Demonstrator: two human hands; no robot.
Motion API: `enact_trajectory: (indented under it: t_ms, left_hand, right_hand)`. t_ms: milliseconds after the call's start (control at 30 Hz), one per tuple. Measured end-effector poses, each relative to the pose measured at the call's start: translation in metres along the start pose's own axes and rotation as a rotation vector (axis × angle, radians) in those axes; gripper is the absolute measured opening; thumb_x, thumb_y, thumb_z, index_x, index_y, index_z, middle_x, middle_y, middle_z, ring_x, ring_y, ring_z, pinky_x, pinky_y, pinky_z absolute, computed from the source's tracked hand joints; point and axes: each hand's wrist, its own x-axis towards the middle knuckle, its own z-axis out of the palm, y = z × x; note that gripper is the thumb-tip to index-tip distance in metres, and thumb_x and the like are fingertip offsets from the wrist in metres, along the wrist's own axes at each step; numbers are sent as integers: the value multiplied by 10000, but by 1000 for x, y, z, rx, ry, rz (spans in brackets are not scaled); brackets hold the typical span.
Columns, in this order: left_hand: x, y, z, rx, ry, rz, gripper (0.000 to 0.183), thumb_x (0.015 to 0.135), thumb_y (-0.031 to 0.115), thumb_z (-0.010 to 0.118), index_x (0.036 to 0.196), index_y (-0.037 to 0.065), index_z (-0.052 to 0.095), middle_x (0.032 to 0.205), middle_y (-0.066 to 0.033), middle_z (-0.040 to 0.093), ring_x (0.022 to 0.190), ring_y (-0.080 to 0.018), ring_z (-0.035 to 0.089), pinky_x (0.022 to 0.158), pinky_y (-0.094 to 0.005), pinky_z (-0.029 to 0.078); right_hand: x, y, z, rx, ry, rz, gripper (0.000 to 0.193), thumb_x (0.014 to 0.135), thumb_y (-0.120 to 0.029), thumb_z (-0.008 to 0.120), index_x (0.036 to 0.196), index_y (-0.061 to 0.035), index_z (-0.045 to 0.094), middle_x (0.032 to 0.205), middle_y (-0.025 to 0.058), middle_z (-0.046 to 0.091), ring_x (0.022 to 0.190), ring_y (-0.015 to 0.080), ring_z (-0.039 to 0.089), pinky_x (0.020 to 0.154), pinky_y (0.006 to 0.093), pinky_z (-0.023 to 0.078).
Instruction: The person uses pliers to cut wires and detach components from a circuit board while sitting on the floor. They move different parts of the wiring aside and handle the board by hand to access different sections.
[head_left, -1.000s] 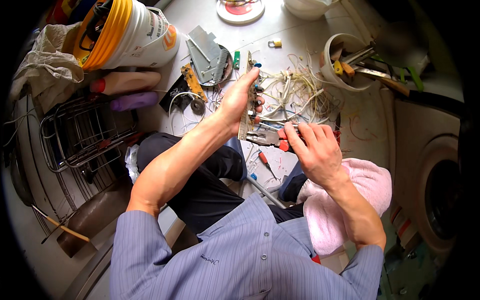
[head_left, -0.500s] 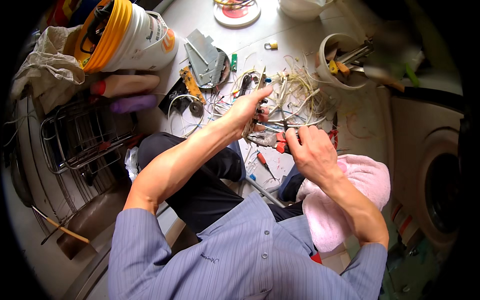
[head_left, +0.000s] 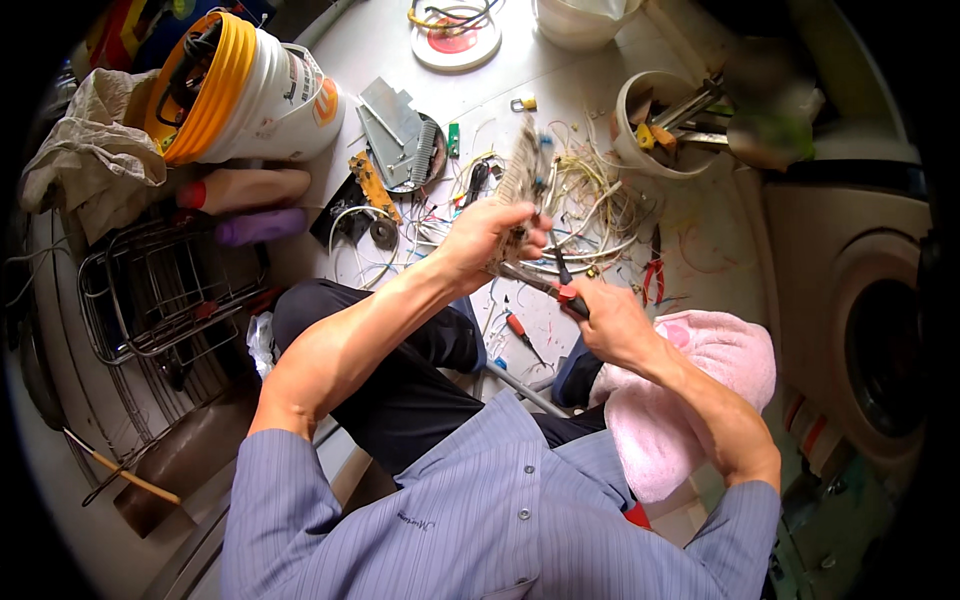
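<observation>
In my left hand (head_left: 492, 232) is a circuit board (head_left: 520, 175), tilted up and smeared by motion, with its parts hard to make out. Closed around the red-and-black handles of a pair of pliers (head_left: 548, 287) is my right hand (head_left: 618, 322). The pliers' jaws point left, close under the board; whether they touch it I cannot tell. A slim black-handled tool (head_left: 563, 268) shows just above my right fingers, and I cannot tell if it is held too. Beyond my hands lies a tangle of pale wires (head_left: 600, 195).
Red-handled pliers (head_left: 654, 272) and a red screwdriver (head_left: 522, 330) lie on the floor. Farther off are grey metal parts (head_left: 395, 125), a padlock (head_left: 523, 104) and a tool bucket (head_left: 628, 130). A large bucket (head_left: 275, 100) stands left; a pink towel (head_left: 690, 400) covers my right knee.
My left hand has turned the board, raising its face into view. The pliers have swung in my right hand, their handles now lower. The whole view has shifted slightly.
</observation>
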Motion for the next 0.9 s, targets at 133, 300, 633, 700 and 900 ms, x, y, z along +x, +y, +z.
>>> enact_trajectory:
  t_ms: [133, 300, 633, 700, 900]
  left_hand:
    - [-2, 8, 10, -159, -214, 29, 487, 1019, 372, 543, 1248, -57, 574, 1002, -135, 701, 838, -214, 708, 790, -340, 600]
    - [-1, 17, 21, -276, -246, 3, 577, 1044, 403, 471, 1364, -76, 485, 1139, -196, 684, 927, -268, 714, 844, -383, 602]
    - [6, 36, 17, 192, 244, 436, 353, 990, 180, 549, 1180, -110, 612, 1030, -192, 710, 841, -185, 697, 759, -307, 583]
    - [6, 35, 39, 209, 166, 439, 351, 972, 197, 552, 1138, -106, 617, 956, -165, 725, 794, -168, 690, 729, -296, 569]
    - [-6, 35, 67, 545, 85, 439, 320, 912, 253, 596, 1101, -5, 619, 876, -155, 704, 789, -242, 684, 714, -385, 538]
  right_hand:
    - [1, -19, -7, 345, -79, 122, 217, 934, -133, 671, 1115, -20, 635, 845, 126, 657, 746, 237, 596, 687, 362, 474]
    - [3, -33, -18, 608, -192, 248, 216, 943, -159, 639, 1114, -28, 649, 765, -11, 570, 693, 85, 486, 625, 262, 409]
    - [36, 4, -27, 617, 164, 400, 237, 941, -189, 618, 757, -60, 545, 625, 3, 537, 518, 92, 491, 477, 267, 390]
    - [40, 22, -12, 547, 111, 484, 224, 928, -176, 602, 756, -44, 547, 627, 19, 548, 523, 112, 513, 481, 275, 408]
    - [81, 32, 56, 425, -283, 400, 206, 958, -256, 633, 869, -92, 547, 644, -2, 500, 556, 105, 473, 463, 303, 354]
